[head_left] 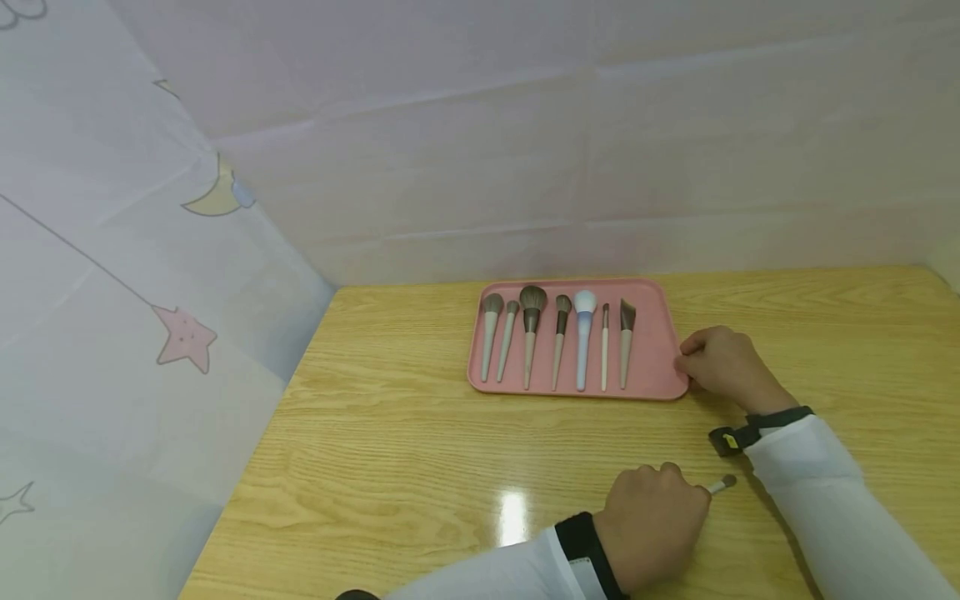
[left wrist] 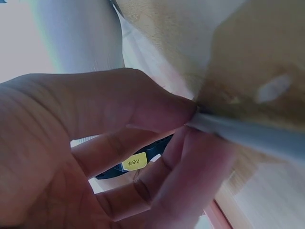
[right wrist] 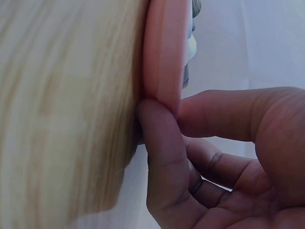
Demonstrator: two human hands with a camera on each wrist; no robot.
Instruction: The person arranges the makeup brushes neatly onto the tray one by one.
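My left hand [head_left: 654,527] is low over the front of the table and pinches a small makeup brush [head_left: 718,486], whose brown tip pokes out to the right. In the left wrist view, thumb and fingertips grip its pale handle [left wrist: 252,136]. My right hand [head_left: 726,367] pinches the right edge of a pink tray [head_left: 654,350]; the right wrist view has the thumb at the rim and a finger against the outer wall [right wrist: 164,52]. Several makeup brushes lie side by side on the tray, among them a blue-handled one [head_left: 583,342] and an angled one [head_left: 626,343].
The tray sits on a wood-grain table [head_left: 375,417] near its back edge. Behind it hangs a pale cloth [head_left: 480,183]. A cloth with stars and a moon [head_left: 213,196] covers the left side.
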